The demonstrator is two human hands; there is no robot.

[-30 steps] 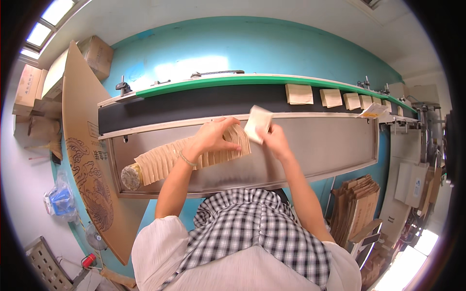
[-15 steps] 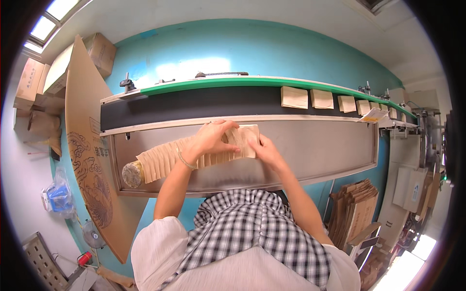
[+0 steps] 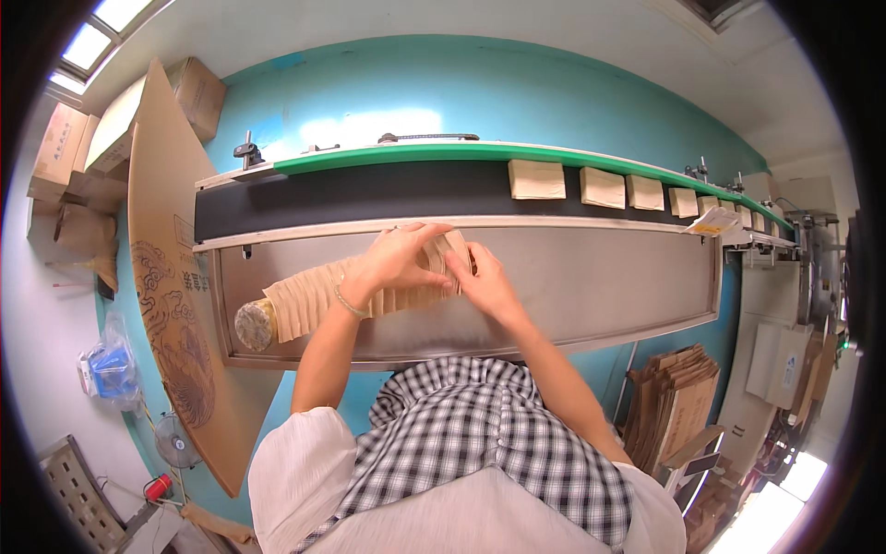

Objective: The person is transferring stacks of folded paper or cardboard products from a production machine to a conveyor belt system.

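A long row of folded tan paper napkins (image 3: 309, 300) lies slantwise on the metal tray (image 3: 591, 286) in front of me. At the row's left end rests a stubby roll-shaped block (image 3: 255, 325) with a mottled grey face and yellowish side. My left hand (image 3: 401, 263) curves over the row near its right end, thumb on the near side and fingers on the far side. Against that right end, my right hand (image 3: 482, 282) has its fingers closed on the end napkins; its fingertips come close to my left hand. How many napkins it grips is hidden.
Beyond the tray runs a black conveyor belt (image 3: 369, 198) with a green rail (image 3: 388, 159). Several tan napkin packs (image 3: 537, 180) stand along its right part. A large cardboard sheet (image 3: 180, 277) leans at the left; flattened cartons (image 3: 672, 402) stand at the lower right.
My right hand has moved slightly left and up against the row's end, where a flat napkin face showed before. The packs on the belt have shifted left. My left hand has barely moved.
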